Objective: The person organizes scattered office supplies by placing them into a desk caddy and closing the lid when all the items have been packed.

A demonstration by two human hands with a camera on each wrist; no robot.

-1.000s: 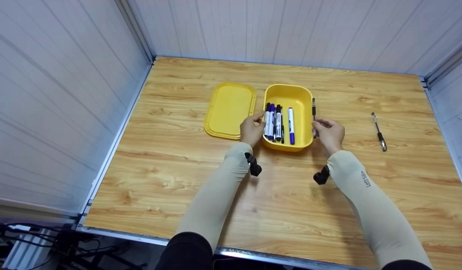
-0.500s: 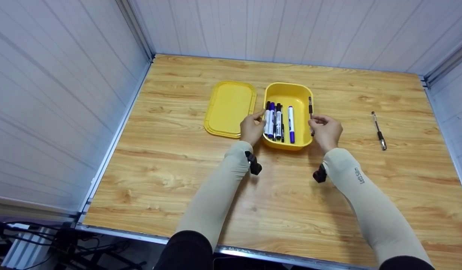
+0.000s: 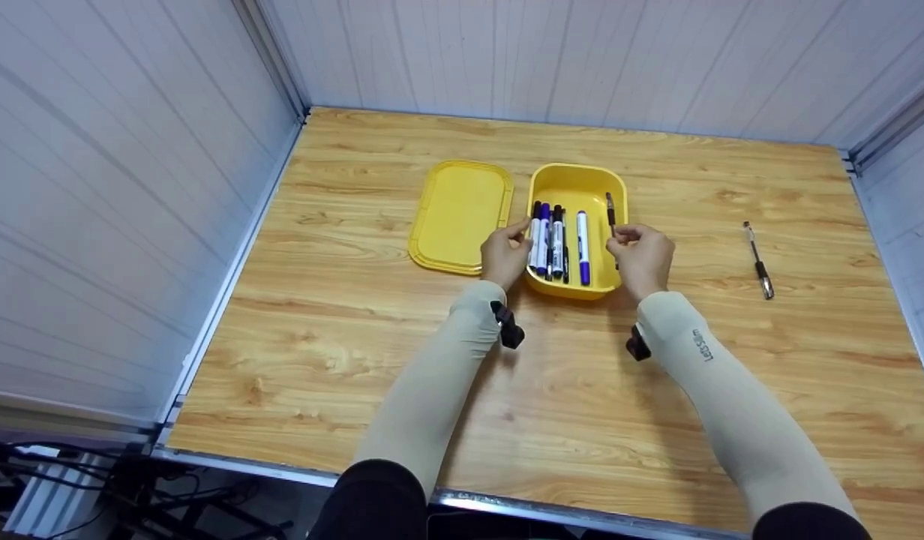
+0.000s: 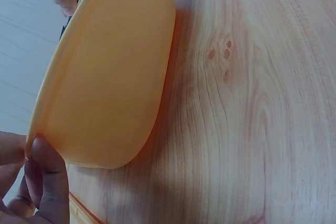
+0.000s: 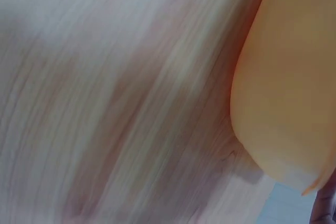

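Observation:
My left hand [image 3: 505, 256] pinches the left rim of a yellow plastic box [image 3: 574, 294]; the left wrist view shows thumb and finger on either side of that rim, above the box's outer wall [image 4: 115, 77]. Over the box's right side, my right hand [image 3: 643, 259] pinches a black-gripped pen [image 3: 610, 210] that points toward the far wall. Several markers and slim pens lie along the left inside, among them a black-capped marker [image 3: 557, 240]. Apart from them lies a white marker with a purple end [image 3: 583, 247]. In the right wrist view only a finger edge shows beside the box.
A yellow lid [image 3: 462, 217] lies flat left of the box. Another black-gripped pen [image 3: 759, 261] rests on the wooden table [image 3: 319, 337] to the right. White panels [image 3: 462, 60] border the table at the back and sides.
My right hand has moved left with the pen, from outside the box's right rim to over its inside. The left hand stays on the rim.

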